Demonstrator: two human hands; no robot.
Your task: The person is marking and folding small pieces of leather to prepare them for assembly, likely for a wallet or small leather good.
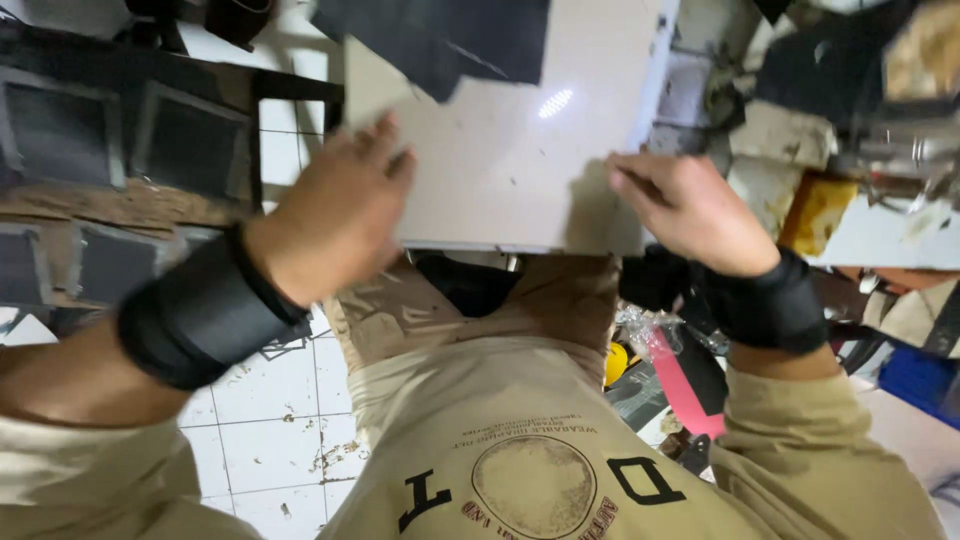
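Observation:
A pale beige flat board [500,140] lies in front of me like a small tabletop. My left hand [335,215] rests on its near left corner, fingers curled over the edge. Over at the near right edge, my right hand [690,210] has its fingers bent against the board. Both wrists wear black bands. A dark sheet [440,35] lies on the board's far side. Whether either hand grips the board or only presses on it is not clear.
A dark wooden frame with panels [120,150] stands to the left. Cluttered boxes and scraps [820,130] pile up on the right. Below lie white floor tiles [270,400], a pink strip [680,385] and a blue box [915,380].

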